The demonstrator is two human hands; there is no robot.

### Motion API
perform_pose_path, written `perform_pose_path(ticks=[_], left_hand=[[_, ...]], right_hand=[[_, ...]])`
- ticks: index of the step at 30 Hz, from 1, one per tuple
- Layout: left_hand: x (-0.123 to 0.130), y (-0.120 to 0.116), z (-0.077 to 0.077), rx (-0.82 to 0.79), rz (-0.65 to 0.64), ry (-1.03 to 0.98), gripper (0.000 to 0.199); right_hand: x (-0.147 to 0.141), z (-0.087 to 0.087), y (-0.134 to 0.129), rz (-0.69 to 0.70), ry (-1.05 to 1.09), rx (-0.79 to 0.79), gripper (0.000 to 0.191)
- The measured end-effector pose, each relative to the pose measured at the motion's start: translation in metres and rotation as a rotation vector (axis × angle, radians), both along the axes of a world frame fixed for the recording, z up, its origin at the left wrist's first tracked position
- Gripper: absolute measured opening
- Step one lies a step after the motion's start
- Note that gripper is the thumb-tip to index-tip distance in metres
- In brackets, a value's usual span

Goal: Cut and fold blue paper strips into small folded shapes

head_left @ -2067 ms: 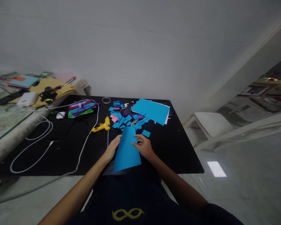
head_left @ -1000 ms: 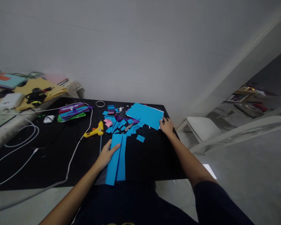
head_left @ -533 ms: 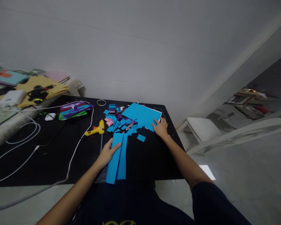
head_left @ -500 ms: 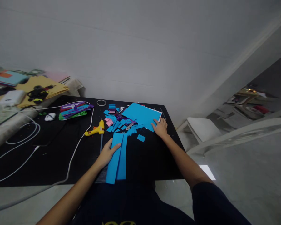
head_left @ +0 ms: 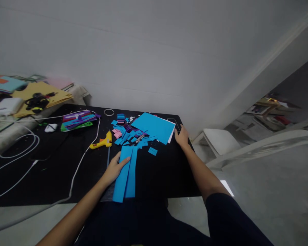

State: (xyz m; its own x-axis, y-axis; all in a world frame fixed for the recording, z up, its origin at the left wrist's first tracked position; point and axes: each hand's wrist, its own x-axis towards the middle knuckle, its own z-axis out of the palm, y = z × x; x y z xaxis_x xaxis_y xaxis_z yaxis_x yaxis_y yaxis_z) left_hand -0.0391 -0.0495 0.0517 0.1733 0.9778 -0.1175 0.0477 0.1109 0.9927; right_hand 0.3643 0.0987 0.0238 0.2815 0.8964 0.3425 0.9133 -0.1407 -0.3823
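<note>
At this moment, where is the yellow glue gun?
In the head view, the yellow glue gun lies left of the pink paper pieces, on the black table.

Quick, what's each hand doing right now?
Left hand: closed on the folded blue paper, thumb on top.
Right hand: beside the big blue sheet, fingers a bit curled; can't tell if it's holding anything.

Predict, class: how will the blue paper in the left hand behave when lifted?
The blue paper is likely light and bendy, since it looks thin. Its layers might fan apart, as they overlap unevenly and only the left hand holds them.
</note>
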Motion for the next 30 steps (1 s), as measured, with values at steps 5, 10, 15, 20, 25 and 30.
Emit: perform_pose_path(ticks=[5,10,15,20,25,30], left_hand=[[0.001,-0.001,0.004,0.014,0.005,0.013,0.063],[0.000,-0.001,0.002,0.014,0.006,-0.008,0.059],[0.001,0.000,-0.001,0.023,0.007,-0.009,0.059],[0.000,0.000,-0.002,0.001,0.009,-0.011,0.065],[-0.001,0.000,-0.003,0.010,0.009,-0.013,0.065],[-0.001,0.001,-0.003,0.005,0.000,-0.024,0.066]], right_hand=[[0.000,-0.001,0.004,-0.014,0.019,-0.047,0.074],[0.000,0.000,0.004,-0.032,0.025,-0.074,0.063],[0.002,0.007,0.007,-0.046,0.022,-0.093,0.052],[0.001,0.011,0.013,-0.090,0.032,-0.117,0.049],[-0.009,0.005,0.013,-0.126,0.039,-0.113,0.079],[-0.020,0.002,0.019,-0.155,0.044,-0.121,0.096]])
